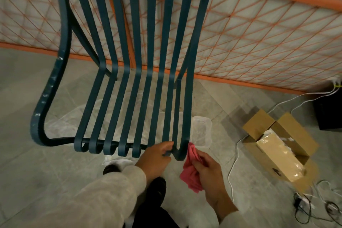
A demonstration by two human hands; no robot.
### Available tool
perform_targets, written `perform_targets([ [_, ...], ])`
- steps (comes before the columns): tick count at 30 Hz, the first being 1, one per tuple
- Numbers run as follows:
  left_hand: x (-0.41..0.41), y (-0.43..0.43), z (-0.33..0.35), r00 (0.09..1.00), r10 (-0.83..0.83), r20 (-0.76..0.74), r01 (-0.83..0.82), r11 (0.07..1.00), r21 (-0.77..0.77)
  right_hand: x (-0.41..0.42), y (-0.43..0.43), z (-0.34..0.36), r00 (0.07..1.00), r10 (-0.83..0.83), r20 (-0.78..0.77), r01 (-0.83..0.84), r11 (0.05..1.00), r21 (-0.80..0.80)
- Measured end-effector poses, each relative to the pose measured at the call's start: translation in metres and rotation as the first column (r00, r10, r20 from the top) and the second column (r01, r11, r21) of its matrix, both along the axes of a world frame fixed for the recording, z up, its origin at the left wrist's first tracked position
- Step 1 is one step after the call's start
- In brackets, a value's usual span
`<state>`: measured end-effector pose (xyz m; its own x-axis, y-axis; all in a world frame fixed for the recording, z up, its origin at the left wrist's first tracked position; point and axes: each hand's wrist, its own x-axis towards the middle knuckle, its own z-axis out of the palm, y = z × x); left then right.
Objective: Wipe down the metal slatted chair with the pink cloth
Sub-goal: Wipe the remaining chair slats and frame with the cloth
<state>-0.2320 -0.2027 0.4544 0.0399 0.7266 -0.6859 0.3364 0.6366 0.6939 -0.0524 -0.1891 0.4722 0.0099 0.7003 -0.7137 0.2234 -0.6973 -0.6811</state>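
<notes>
**Front edge of the seat, rightmost slat: wipe in hand**

We see the metal slatted chair [129,72] filling the upper and middle frame, blue-green, its slats running from the backrest at top down to curled ends along the front rail at lower centre. Behind it, across the top and right of the frame, runs an orange lattice fence [259,39]. On the floor at right sits an open cardboard box [279,146], with white cables beside it; a clear plastic container [202,131] lies just past the seat's right corner.

Our left hand [155,159], lower centre, curls its fingers around the front rail beside the second slat from the right, steadying the chair. Our right hand [207,174] pinches the pink cloth [190,170], bunched, its upper fold touching the outer face of the rightmost slat's curl.

We judge the wipe sits at the seat's front right corner; most slats look yet to be covered. Next move calls for wrapping the cloth around the slat's curl, then drawing it along the slat toward the backrest, left hand bracing.
</notes>
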Motion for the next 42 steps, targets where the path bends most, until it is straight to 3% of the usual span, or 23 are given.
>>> perform_targets([
  [5, -0.048, -0.005, 0.050, 0.990, 0.135, -0.031, -0.130, 0.984, 0.123, -0.040, 0.039, 0.043, 0.975, 0.218, -0.040, -0.210, 0.965, 0.157],
  [9, -0.100, -0.030, 0.082, 0.957, 0.275, -0.094, -0.253, 0.948, 0.191, -0.106, 0.047, 0.079, 0.896, 0.442, -0.047, -0.411, 0.865, 0.288],
  [14, -0.166, -0.071, 0.104, 0.881, 0.464, -0.096, -0.439, 0.875, 0.205, -0.188, 0.033, 0.110, 0.778, 0.626, -0.064, -0.580, 0.753, 0.311],
  [19, -0.228, -0.130, 0.104, 0.838, 0.525, -0.146, -0.505, 0.849, 0.156, -0.249, 0.011, 0.113, 0.682, 0.730, 0.036, -0.704, 0.643, 0.301],
  [22, -0.273, -0.160, 0.088, 0.802, 0.573, -0.168, -0.568, 0.819, 0.082, -0.286, -0.005, 0.103, 0.637, 0.763, 0.110, -0.760, 0.599, 0.252],
  [28, -0.345, -0.190, 0.051, 0.799, 0.599, -0.054, -0.602, 0.798, -0.043, -0.358, -0.039, 0.073, 0.540, 0.812, 0.222, -0.841, 0.518, 0.155],
  [33, -0.381, -0.185, 0.026, 0.828, 0.559, -0.042, -0.561, 0.828, -0.023, -0.402, -0.052, 0.053, 0.530, 0.803, 0.272, -0.848, 0.492, 0.197],
  [37, -0.397, -0.165, 0.005, 0.861, 0.508, -0.026, -0.506, 0.861, 0.050, -0.425, -0.044, 0.031, 0.526, 0.753, 0.396, -0.850, 0.453, 0.268],
  [42, -0.404, -0.142, -0.025, 0.889, 0.457, -0.021, -0.456, 0.888, 0.055, -0.446, -0.024, 0.005, 0.500, 0.663, 0.557, -0.859, 0.295, 0.419],
])
